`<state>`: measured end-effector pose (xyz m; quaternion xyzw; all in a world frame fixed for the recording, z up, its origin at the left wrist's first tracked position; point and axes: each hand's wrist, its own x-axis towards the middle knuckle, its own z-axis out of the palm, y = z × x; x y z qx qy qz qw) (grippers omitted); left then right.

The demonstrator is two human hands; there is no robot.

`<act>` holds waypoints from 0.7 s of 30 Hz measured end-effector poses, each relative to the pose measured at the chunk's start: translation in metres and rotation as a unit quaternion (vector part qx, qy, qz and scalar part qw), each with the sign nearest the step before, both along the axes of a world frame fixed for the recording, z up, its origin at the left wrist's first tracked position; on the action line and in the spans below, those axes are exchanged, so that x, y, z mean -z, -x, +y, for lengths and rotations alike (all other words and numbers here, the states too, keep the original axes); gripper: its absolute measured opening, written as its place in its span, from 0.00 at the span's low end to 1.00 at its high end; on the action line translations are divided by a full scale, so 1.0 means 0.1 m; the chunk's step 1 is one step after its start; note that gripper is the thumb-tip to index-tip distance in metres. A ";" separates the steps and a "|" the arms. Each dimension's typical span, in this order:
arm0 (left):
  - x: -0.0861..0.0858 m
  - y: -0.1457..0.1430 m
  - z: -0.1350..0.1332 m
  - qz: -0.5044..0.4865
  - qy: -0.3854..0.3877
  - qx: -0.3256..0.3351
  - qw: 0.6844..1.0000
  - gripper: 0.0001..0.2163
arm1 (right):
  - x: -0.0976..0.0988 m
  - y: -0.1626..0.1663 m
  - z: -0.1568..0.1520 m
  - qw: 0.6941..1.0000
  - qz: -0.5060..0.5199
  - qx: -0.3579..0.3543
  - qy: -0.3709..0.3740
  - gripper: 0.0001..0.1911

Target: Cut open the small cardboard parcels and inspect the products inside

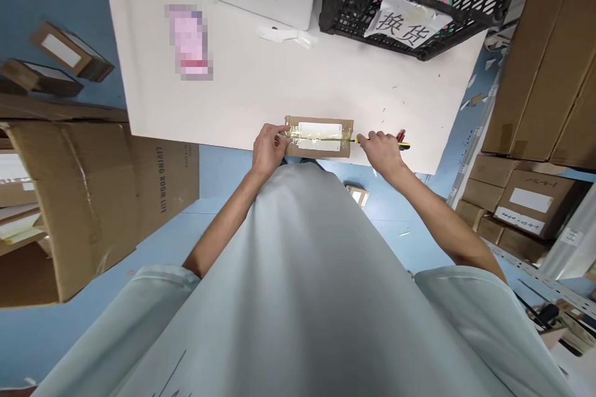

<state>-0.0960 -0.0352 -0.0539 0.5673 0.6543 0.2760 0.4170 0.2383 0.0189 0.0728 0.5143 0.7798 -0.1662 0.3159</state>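
Small flat brown cardboard box [319,136], clear-taped: lying centre frame at the white surface [261,87] near edge. Grip of left hand [267,150] is pinching its left end; grip of right hand [382,150] is clenching a yellow-black utility knife [404,145]. Probably light, stiff; ends hold best.

Paper sign [407,22] on crate [344,9] reads 换货; carton [161,180] perhaps "LIVING ROOM LIFE" (sideways).

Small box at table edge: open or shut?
Shut: the box has flaps flat under clear tape along the seam; whether tape is cut, cannot tell.
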 end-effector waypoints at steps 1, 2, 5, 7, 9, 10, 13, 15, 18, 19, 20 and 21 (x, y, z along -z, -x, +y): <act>-0.01 0.00 0.01 -0.001 0.002 -0.003 1.000 0.18 | 0.06 -0.04 0.01 1.000 0.010 0.007 -0.002 0.22; -0.01 0.00 0.02 -0.001 0.004 -0.007 1.000 0.17 | 0.12 -0.08 0.02 1.000 0.020 0.016 -0.003 0.21; -0.03 0.01 0.02 -0.007 0.008 -0.018 1.000 0.16 | 0.36 -0.20 -0.03 0.996 0.067 0.058 0.012 0.20; -0.02 0.04 0.02 -0.015 0.010 -0.023 1.000 0.16 | 0.53 -0.22 -0.12 0.986 0.131 0.101 0.026 0.20; 0.00 0.09 0.00 -0.016 0.014 -0.031 0.999 0.16 | 0.70 -0.20 -0.24 0.961 0.226 0.154 0.036 0.19; 0.02 0.13 -0.01 -0.012 0.018 -0.038 0.999 0.16 | 0.77 -0.17 -0.31 0.942 0.276 0.186 0.036 0.18; 0.10 0.31 -0.05 0.009 0.023 -0.066 0.997 0.15 | 0.98 -0.06 -0.47 0.862 0.387 0.328 0.003 0.17; 0.16 0.48 -0.07 0.022 0.024 -0.092 0.995 0.16 | 1.10 0.05 -0.54 0.785 0.425 0.450 -0.031 0.21; 0.22 0.72 -0.08 0.019 0.041 -0.116 0.992 0.19 | 1.21 0.26 -0.58 0.689 0.455 0.562 -0.040 0.27; 0.23 0.79 -0.07 0.011 0.049 -0.113 0.992 0.20 | 1.23 0.34 -0.59 0.676 0.467 0.569 -0.028 0.28; 0.24 0.86 -0.06 0.001 0.056 -0.107 0.993 0.22 | 1.23 0.43 -0.59 0.669 0.481 0.566 -0.013 0.28; 0.24 0.91 -0.05 -0.009 0.060 -0.100 0.993 0.23 | 1.21 0.52 -0.59 0.664 0.496 0.560 0.002 0.28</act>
